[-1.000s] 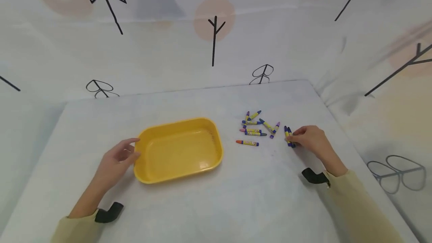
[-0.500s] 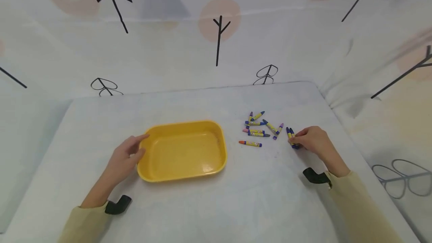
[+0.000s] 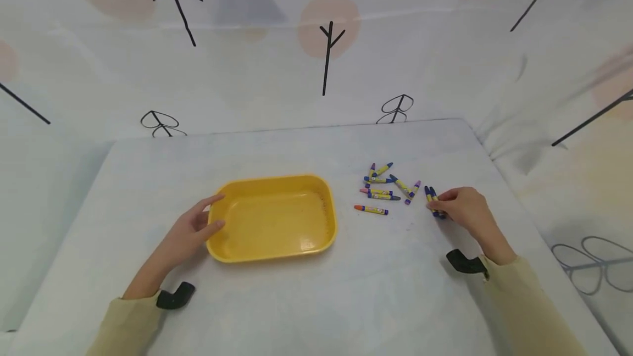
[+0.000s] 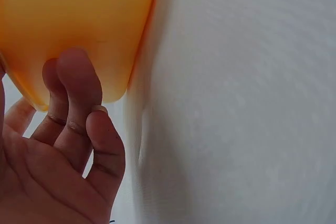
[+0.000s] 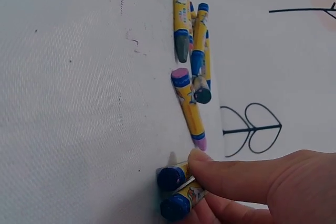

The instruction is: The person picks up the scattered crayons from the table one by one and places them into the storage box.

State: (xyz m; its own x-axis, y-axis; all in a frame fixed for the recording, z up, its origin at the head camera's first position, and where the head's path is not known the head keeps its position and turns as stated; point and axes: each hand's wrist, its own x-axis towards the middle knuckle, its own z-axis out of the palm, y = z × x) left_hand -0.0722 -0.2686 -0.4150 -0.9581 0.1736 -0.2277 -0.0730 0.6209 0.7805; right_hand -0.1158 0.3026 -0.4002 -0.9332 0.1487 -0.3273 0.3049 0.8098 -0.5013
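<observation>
Yellow, the tray (image 3: pixel 272 227) sat left of centre in my head view, the left hand (image 3: pixel 187 237) at its left rim, thumb parted from the fingers. Right of centre, I saw the right hand (image 3: pixel 467 210) pinching two blue crayons (image 3: pixel 430 198) left of its palm, their long axis running up the frame. Loose crayons (image 3: pixel 383 196) lay further left, mostly higher.
</observation>
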